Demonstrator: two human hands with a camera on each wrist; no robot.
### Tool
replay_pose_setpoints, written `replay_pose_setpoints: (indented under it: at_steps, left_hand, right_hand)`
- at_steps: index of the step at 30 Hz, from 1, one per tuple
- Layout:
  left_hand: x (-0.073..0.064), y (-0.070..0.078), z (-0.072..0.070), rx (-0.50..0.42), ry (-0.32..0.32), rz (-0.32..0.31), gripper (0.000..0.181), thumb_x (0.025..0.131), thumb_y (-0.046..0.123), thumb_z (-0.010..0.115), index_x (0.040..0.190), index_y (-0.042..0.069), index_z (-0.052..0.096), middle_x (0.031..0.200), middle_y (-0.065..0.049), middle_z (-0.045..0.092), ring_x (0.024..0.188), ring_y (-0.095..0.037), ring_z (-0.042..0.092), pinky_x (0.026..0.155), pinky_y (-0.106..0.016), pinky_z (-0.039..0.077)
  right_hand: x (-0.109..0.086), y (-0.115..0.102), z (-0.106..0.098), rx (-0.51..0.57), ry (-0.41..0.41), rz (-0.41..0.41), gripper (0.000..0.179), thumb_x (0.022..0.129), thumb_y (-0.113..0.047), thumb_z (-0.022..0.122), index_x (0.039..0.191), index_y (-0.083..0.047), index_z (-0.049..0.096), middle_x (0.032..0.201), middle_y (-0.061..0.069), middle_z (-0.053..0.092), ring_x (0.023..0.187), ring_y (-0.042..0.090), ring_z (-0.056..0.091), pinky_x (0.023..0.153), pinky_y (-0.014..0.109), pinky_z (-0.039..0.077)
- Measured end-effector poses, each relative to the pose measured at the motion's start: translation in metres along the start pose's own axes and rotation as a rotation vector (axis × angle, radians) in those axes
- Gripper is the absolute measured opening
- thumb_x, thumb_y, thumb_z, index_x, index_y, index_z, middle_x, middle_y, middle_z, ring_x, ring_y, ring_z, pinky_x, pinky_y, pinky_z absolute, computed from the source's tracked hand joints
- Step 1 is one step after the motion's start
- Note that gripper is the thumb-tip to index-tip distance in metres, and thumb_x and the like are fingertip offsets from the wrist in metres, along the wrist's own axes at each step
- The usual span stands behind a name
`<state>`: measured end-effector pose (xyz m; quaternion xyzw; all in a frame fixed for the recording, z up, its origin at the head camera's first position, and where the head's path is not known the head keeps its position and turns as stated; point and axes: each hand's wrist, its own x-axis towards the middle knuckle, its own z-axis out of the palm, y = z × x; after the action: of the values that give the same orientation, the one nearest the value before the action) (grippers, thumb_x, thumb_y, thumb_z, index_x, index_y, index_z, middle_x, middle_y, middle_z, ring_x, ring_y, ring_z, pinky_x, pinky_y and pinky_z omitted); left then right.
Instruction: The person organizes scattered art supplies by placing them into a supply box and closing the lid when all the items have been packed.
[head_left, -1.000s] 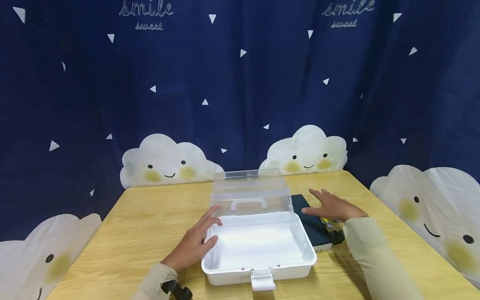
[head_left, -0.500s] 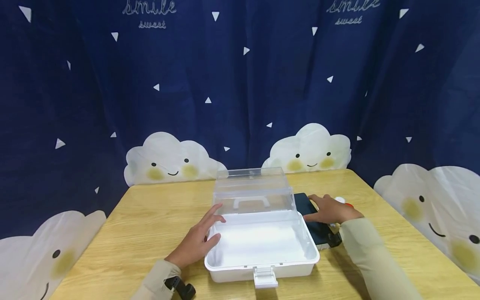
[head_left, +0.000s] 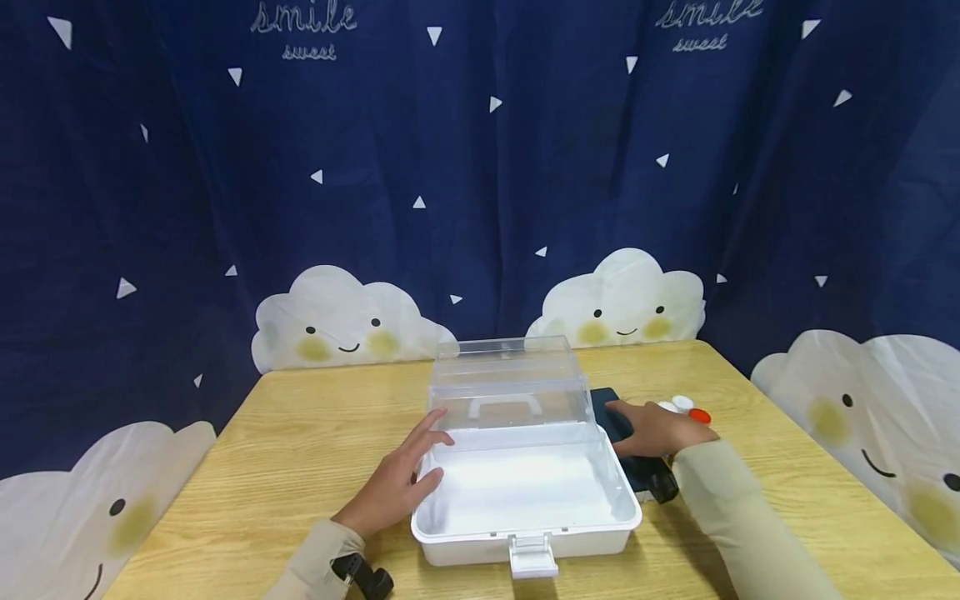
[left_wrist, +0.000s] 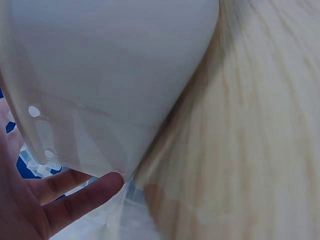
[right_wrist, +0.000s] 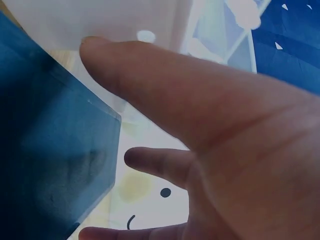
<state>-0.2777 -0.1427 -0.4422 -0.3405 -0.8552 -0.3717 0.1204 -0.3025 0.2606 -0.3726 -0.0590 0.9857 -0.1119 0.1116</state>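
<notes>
A white plastic storage box stands with its clear lid swung back and its front latch hanging down. My left hand lies over the box's left rim. In the left wrist view, straight fingers touch the box's outer wall near a back corner. To the right of the box lies a thick dark blue book, partly covered by my right hand. That hand is spread over the book, its thumb close to the box wall in the right wrist view. Whether it touches the book, I cannot tell.
Several small round things, white and one red, sit behind the right hand, partly hidden. The wooden table ends at a navy curtain with printed clouds. Black wrist cameras are strapped to the wrists.
My right hand has come down and slightly left over the book, uncovering the white and red round things. The left hand stays at the box's rim. The view has shifted slightly.
</notes>
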Motion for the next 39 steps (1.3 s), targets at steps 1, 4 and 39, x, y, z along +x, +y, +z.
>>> replay_pose_setpoints:
  at_steps: [1,4,39]
  left_hand:
    - [0.000,0.000,0.000,-0.001,0.001,0.000,0.041,0.090,0.007,0.062,0.125,0.027,0.052,0.159,0.008,0.019,0.047,-0.001,0.035,0.048,-0.022,0.041]
    - [0.000,0.001,0.000,-0.001,-0.004,0.000,0.039,0.091,0.009,0.061,0.126,0.026,0.052,0.159,0.006,0.019,0.047,-0.002,0.035,0.048,-0.022,0.041]
    - [0.000,0.001,-0.005,-0.005,-0.020,0.019,0.039,0.093,0.013,0.059,0.129,0.025,0.050,0.160,0.002,0.018,0.048,-0.002,0.037,0.049,-0.022,0.041]
  right_hand:
    - [0.000,0.000,0.001,0.000,-0.001,0.003,0.098,0.070,-0.066,0.071,0.146,-0.012,0.040,0.137,0.037,0.040,0.114,0.049,0.050,0.077,0.059,0.049]
    - [0.000,-0.002,0.004,-0.014,0.003,0.001,0.098,0.070,-0.065,0.072,0.146,-0.012,0.041,0.137,0.037,0.041,0.120,0.051,0.046,0.080,0.062,0.046]
    - [0.001,-0.011,0.015,-0.102,-0.054,0.083,0.093,0.076,-0.052,0.072,0.150,-0.013,0.033,0.128,0.034,0.052,0.105,0.042,0.058,0.078,0.059,0.049]
